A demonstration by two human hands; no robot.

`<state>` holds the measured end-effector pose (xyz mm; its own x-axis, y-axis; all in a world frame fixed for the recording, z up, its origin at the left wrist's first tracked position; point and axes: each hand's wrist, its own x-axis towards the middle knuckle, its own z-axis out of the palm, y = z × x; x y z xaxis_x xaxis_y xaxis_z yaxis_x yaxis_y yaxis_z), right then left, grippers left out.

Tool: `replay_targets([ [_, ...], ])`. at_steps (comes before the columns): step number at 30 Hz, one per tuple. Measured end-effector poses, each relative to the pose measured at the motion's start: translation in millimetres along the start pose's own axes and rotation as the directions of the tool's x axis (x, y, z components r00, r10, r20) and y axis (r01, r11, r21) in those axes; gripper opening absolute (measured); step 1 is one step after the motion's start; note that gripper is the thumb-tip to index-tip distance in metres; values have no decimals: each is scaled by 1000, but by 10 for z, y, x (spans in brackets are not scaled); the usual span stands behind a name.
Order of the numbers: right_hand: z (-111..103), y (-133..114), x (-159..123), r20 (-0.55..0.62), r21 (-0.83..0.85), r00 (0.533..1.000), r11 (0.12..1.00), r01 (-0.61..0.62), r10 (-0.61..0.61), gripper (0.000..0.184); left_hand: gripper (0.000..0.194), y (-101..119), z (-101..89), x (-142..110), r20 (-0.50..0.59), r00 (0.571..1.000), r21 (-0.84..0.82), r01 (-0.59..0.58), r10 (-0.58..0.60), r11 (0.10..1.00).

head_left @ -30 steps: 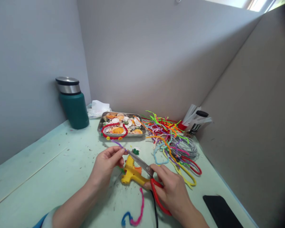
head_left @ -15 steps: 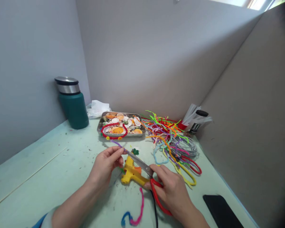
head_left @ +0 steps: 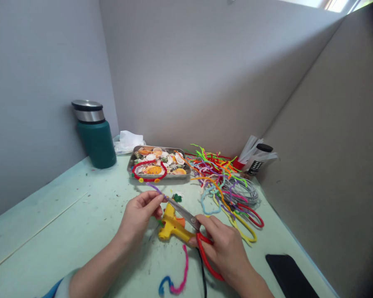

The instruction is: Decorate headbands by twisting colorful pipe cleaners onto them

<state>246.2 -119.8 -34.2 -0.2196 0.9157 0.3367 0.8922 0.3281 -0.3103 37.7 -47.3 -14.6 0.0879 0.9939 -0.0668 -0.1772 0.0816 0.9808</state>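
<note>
Pinching a purple pipe cleaner (head_left: 153, 188) near the frame's centre, the left hand (head_left: 140, 209) holds it at the tips of 1 pair of red-handled scissors (head_left: 185, 213); the right hand (head_left: 226, 245) grasps their handles. Any cut is too small to tell. Lower centre lies a yellow glue gun (head_left: 170, 226).

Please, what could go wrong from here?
The scissors' tips meet the purple pipe cleaner right beside the left hand's fingers, so a slip might nick them. The right hand works over the yellow glue gun; if it is hot, brushing it could burn.
</note>
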Motion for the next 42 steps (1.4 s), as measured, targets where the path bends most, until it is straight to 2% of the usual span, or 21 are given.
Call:
replay_targets([
  [5, -14, -17, 2, 13, 39, 1000, 999, -17, 17, 34, 20, -14, -4, 4, 4, 1000, -16, 7, -7, 1000],
  [15, -27, -44, 10, 74, 230, 995, 970, -76, 60, 35, 18, 14, 1, -22, 42, 998, -146, 61, -55, 987],
  [21, -32, -64, 15, 105, 316, 991, 942, -111, 82, 29, 16, 28, 8, -25, 55, 998, -115, 16, -9, 993],
  [24, -29, -53, 9, 85, 289, 993, 952, -98, 77, 32, 17, 43, 19, -31, 36, 999, -90, 5, -2, 996],
  [30, -42, -46, -2, 27, 110, 999, 993, -47, 44, 33, 18, 54, 43, -38, -32, 999, -8, -20, 20, 1000],
  [42, -46, -70, 2, -4, 6, 1000, 1000, -22, 22, 31, 19, 38, 43, -38, -5, 1000, -45, 8, -9, 999],
])
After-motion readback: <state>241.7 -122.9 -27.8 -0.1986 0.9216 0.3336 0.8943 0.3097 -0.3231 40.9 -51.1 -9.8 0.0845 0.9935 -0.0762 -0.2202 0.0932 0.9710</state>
